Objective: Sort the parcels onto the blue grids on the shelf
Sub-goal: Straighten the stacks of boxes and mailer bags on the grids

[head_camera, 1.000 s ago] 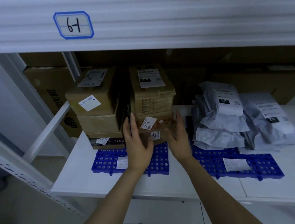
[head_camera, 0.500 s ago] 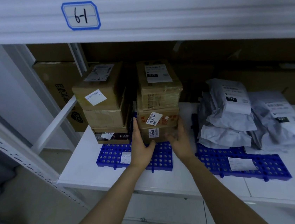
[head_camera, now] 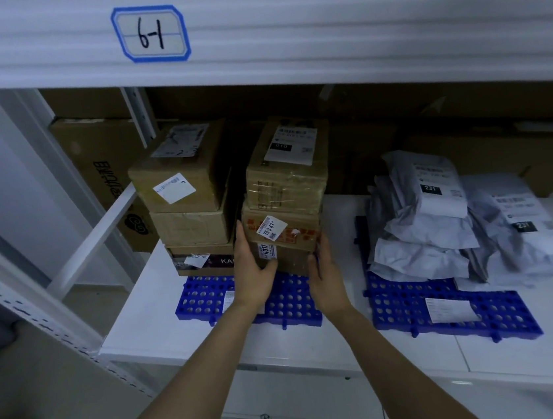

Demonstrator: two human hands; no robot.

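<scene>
I see the bottom box (head_camera: 289, 259) of the 3-high stack (head_camera: 287, 177) sitting on the left blue grid (head_camera: 202, 298), dead ahead; left hand (head_camera: 253, 275) lies flat against its left side, right hand (head_camera: 325, 274) flat against its right, fingers straight; both equally near.

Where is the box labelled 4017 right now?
Head view, centre: the box is bottom of the right stack on the left grid, pressed between left hand and right hand.
</scene>
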